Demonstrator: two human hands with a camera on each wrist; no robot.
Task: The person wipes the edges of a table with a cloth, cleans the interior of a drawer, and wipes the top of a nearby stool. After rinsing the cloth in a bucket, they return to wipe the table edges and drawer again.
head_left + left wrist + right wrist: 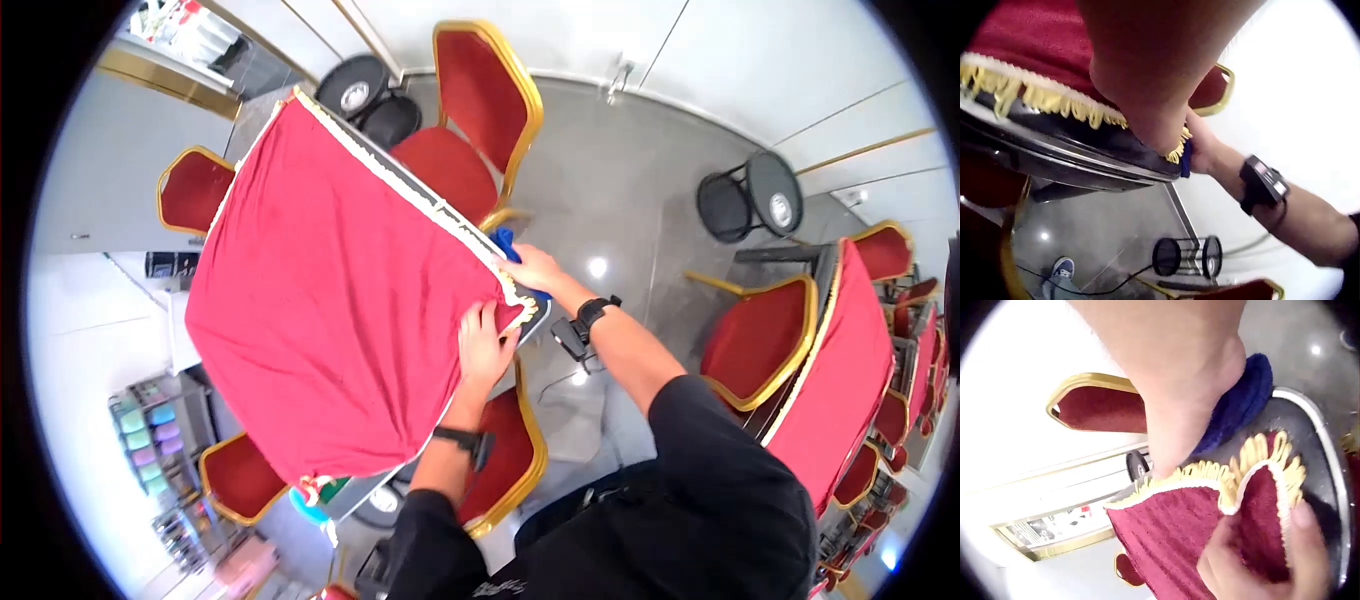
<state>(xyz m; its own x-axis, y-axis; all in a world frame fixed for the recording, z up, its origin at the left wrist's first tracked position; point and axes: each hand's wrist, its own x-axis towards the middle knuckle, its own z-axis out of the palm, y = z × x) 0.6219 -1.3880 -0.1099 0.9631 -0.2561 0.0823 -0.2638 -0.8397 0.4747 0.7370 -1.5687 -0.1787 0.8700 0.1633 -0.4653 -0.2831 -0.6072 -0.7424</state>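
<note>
A red tablecloth (pixel 330 300) with a cream looped fringe (pixel 1210 472) covers most of a dark table with a metal rim. At the near right corner my left hand (pixel 482 345) grips the cloth, its thumb and fingers on either side of a raised fold, drawing the fringe back from the black tabletop (pixel 1285 419). My right hand (pixel 535 270) is just beyond it at the table edge and holds a dark blue cloth (pixel 1241 400) against the bare corner. Its fingertips lie right at the fringe. Much of the blue cloth is hidden under the palm.
Red chairs with gold frames stand around the table, one (pixel 480 90) behind it and one (pixel 510 450) close to my left arm. A round black stool (pixel 770 195) stands by the wall. Another table with a red cloth (pixel 840 400) is on the right. A cable (pixel 1110 290) crosses the floor.
</note>
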